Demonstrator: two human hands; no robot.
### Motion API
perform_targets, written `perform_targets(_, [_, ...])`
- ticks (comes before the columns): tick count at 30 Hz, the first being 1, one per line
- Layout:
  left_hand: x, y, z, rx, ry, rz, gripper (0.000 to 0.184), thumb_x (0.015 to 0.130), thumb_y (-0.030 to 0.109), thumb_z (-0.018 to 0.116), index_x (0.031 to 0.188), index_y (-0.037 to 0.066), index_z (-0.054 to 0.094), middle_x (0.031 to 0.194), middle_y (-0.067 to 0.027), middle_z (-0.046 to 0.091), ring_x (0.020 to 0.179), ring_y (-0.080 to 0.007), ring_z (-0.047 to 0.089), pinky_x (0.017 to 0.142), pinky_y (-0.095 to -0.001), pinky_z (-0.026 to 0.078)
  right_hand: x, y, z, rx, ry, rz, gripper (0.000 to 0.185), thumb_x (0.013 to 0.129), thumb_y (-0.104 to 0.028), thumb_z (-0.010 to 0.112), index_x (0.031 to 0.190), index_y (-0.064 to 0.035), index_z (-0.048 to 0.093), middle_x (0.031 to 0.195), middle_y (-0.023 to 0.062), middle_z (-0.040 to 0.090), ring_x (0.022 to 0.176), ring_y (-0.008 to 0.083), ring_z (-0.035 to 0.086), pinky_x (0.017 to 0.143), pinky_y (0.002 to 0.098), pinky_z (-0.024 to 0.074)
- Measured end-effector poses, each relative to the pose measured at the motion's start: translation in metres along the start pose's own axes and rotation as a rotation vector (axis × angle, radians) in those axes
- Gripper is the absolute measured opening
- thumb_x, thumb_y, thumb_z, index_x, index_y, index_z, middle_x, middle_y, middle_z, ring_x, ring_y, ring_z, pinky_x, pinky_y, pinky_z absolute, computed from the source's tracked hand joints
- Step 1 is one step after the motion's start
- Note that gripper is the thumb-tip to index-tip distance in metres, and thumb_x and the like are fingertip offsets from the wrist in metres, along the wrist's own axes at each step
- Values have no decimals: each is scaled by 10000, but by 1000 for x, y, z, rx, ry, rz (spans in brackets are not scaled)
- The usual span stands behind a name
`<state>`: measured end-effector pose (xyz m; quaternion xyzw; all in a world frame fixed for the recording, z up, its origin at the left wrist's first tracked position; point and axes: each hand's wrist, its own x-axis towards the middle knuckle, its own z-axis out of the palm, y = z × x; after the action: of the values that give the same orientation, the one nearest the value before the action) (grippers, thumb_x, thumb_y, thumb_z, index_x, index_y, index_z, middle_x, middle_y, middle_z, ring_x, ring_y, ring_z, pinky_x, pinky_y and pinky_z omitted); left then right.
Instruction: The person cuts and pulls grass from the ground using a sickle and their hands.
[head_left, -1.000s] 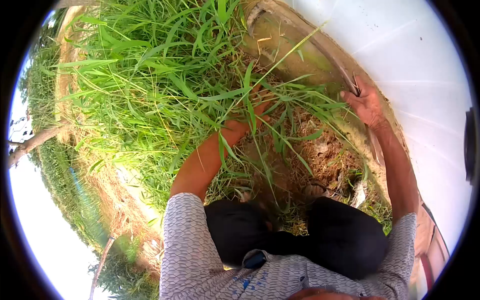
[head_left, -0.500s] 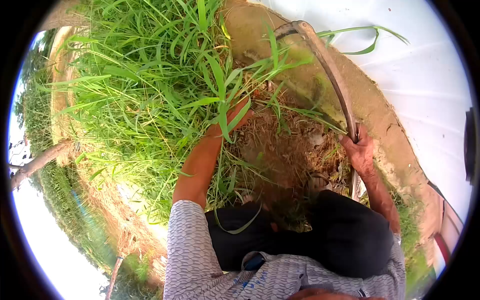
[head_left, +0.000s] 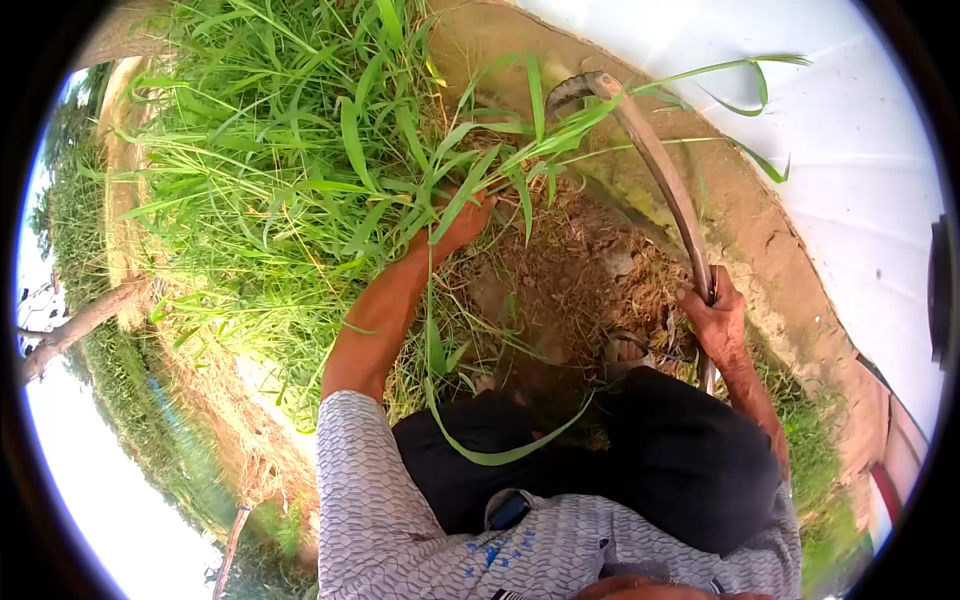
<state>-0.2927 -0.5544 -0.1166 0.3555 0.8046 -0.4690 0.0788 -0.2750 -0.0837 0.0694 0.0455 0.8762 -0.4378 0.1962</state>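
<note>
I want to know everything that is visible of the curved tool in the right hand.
The curved tool has a long, bowed, brown shaft, apparently wooden and worn. Its far end hooks back, dark and ridged, perhaps a blade. The right hand grips it low, with some shaft below. Grass leaves cross near the bend; contact is unclear.

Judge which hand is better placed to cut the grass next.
Right, probably: the right hand holds the curved tool, while the left hand, in among the grass, seems closed around stems.
</note>
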Motion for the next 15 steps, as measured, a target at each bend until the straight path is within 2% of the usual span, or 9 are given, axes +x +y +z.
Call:
perform_targets(1, [-1,-10,-25,-852,-131,-163,480,989,353,459,1349,36,460,1254,-166,526,1119,-275,520,950,-415,424,0,0,-4,-2,0,5,326,779,-205,739,839,-34,468,606,86,475,577,178,457,554,349,437])
perform_targets(2, [-1,-20,-50,-1310,-182,-387,465,988,349,465,1337,41,475,1215,-161,548,1079,-262,538,913,-402,440,-4,0,-8,-5,-10,15,322,782,-206,736,842,-35,469,605,88,477,576,185,458,554,350,438])
perform_targets(6, [-20,-40,-51,-818,322,-109,380,940,240,536,1246,15,521,966,-155,590,877,-263,565,783,-406,473,-1,2,-14,0,-120,50,314,791,-210,730,879,-23,493,655,96,523,604,198,497,574,366,443])
perform_targets(7, [-34,-43,-49,-695,430,-38,360,928,213,554,1223,8,532,904,-153,601,827,-263,572,750,-407,481,-1,13,-10,22,-175,53,327,799,-221,713,952,-5,522,672,107,523,619,206,510,585,374,444])
perform_targets(10, [-56,-17,-28,-813,194,56,270,912,179,563,1117,3,563,915,-200,596,811,-286,572,732,-418,472,4,-3,5,-43,-292,157,369,807,-235,686,1029,13,526,682,124,527,620,222,513,595,397,447])
perform_targets(11, [-61,-27,-58,-476,153,35,286,912,191,560,1129,5,556,948,-211,592,852,-299,574,732,-434,476,11,-3,10,38,-447,182,407,807,-239,663,1074,28,510,720,160,551,644,254,531,617,426,451])
perform_targets(12, [-56,-35,-77,-481,89,66,307,928,208,529,1159,6,541,978,-219,592,893,-312,577,718,-449,481,13,-5,16,48,-448,181,407,807,-239,663,1074,28,510,720,160,551,644,254,531,617,426,451])
perform_targets(14, [-47,-46,-109,-492,-41,125,352,959,242,468,1220,9,512,1039,-233,593,975,-337,582,691,-480,491,16,-8,27,90,-458,93,359,785,-256,663,973,9,509,804,157,556,700,218,511,621,389,428])
perform_targets(15, [-50,-41,-107,92,-10,271,366,965,258,450,1236,19,508,1081,-214,592,1031,-341,564,739,-488,500,18,-3,30,11,-495,84,388,800,-248,645,1005,42,489,726,192,536,670,282,533,628,424,448])
